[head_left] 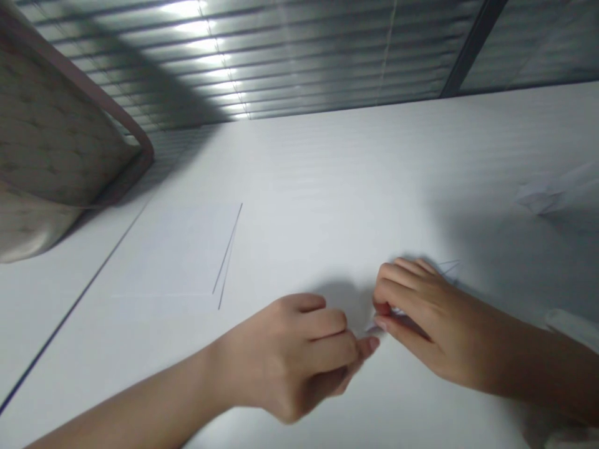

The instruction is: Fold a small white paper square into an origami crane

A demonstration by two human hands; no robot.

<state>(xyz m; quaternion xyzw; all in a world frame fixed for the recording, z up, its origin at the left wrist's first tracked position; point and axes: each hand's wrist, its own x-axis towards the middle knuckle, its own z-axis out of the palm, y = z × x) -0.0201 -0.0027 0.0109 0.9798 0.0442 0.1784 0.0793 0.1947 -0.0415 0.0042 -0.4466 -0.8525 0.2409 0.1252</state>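
Head view: a broad white bench (355, 168) fills most of the frame, its far edge meeting a grey slatted window blind (243, 56) striped with bright bands of light. At the left, a beige padded chair back (51, 125) with a mauve rim leans over the bench, and a thin dark line (70, 312) crosses the bench's lower left.

A pale rectangular sheet of white paper (173, 255) lies flat on the bench, with two thin dark strips (227, 255) along its right edge. Toward the right side sits a crumpled piece of white paper (540, 196), and a smooth white strip (566, 327) lies lower down, just beyond the right forearm.

The right hand (416, 318) is pinched closed on a small folded scrap of white paper (386, 323), which is mostly hidden between thumb and fingers. Two fine pale strands (449, 268) show behind those fingers; what they belong to is hard to tell. The left hand (290, 355) is curled closed, its fingertips (369, 346) just beside the scrap. Whether it holds anything is hidden.
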